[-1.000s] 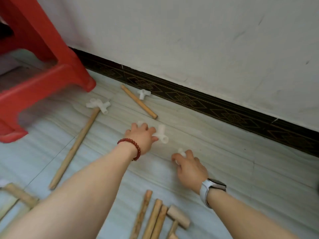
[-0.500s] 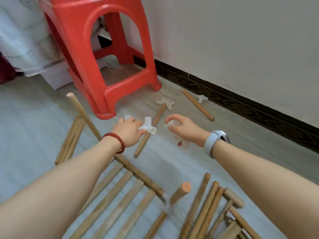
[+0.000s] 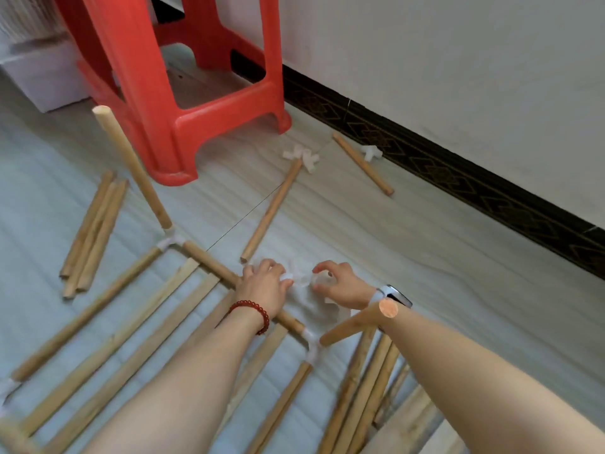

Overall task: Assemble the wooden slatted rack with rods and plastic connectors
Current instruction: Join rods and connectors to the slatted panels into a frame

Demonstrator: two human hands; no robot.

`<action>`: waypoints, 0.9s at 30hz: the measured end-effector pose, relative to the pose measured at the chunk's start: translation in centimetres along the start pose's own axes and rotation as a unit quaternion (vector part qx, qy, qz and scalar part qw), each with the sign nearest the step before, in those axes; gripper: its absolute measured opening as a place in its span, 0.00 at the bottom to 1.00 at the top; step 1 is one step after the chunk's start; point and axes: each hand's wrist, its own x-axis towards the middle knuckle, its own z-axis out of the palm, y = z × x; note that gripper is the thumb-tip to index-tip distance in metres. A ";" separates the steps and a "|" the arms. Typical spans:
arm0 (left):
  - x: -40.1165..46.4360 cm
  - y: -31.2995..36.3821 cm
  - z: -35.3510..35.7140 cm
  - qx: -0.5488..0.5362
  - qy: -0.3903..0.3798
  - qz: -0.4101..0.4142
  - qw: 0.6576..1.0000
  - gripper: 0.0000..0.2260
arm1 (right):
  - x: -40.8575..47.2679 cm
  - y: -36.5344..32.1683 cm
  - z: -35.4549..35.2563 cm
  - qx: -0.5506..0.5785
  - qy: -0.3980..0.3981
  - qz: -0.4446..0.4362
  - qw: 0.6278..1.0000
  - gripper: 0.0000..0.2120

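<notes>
Low over the floor [image 3: 425, 257], both hands met just beyond the half-built rack [image 3: 137, 309]. Left hand [image 3: 265, 285], red bead bracelet [image 3: 253, 311] at the wrist, had its grip curled round a white plastic connector [image 3: 289, 273]. Right hand [image 3: 340, 285], watch [image 3: 393, 294] at the wrist, pinched a second small white connector piece [image 3: 319, 280], blurred; its shape could not be told. The rack lay flat: slats inside a frame of rods joined by white corner pieces, one upright rod [image 3: 131, 165] rising at the far corner, another [image 3: 357, 322] at the near corner. A loose rod [image 3: 271, 211] lay ahead, connectors [image 3: 301, 155] at its far end. Red stool [image 3: 176, 93] stood behind.
</notes>
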 end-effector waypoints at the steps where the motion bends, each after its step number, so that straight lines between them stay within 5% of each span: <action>1: 0.2 0.3 0.4 -0.003 -0.008 0.006 1.000 0.17 | 0.0 0.0 0.2 0.010 0.006 0.000 1.000 0.17; 7: 1.0 1.8 1.5 -0.012 -0.046 -0.009 0.999 0.20 | -1.3 1.4 -1.0 0.111 0.176 -0.026 0.978 0.15; 13: -1.2 3.8 -1.1 -0.128 0.037 0.050 0.990 0.19 | -6.5 1.0 -5.2 0.487 0.231 0.032 0.842 0.09; 19: -5.3 5.0 -4.1 -0.266 0.031 0.054 0.962 0.15 | -10.2 -0.2 -7.3 0.687 0.061 -0.034 0.723 0.06; 21: -7.5 5.3 -5.1 -0.288 -0.018 0.053 0.956 0.18 | -11.0 -0.6 -7.9 0.677 -0.016 -0.082 0.732 0.07; 24: -11.9 6.5 -7.0 -0.328 -0.108 0.073 0.936 0.22 | -12.9 -1.3 -8.5 0.632 -0.113 -0.158 0.751 0.21; 27: -14.8 7.8 -8.4 -0.321 -0.118 0.100 0.934 0.26 | -14.8 -2.2 -8.4 0.588 -0.147 -0.183 0.774 0.29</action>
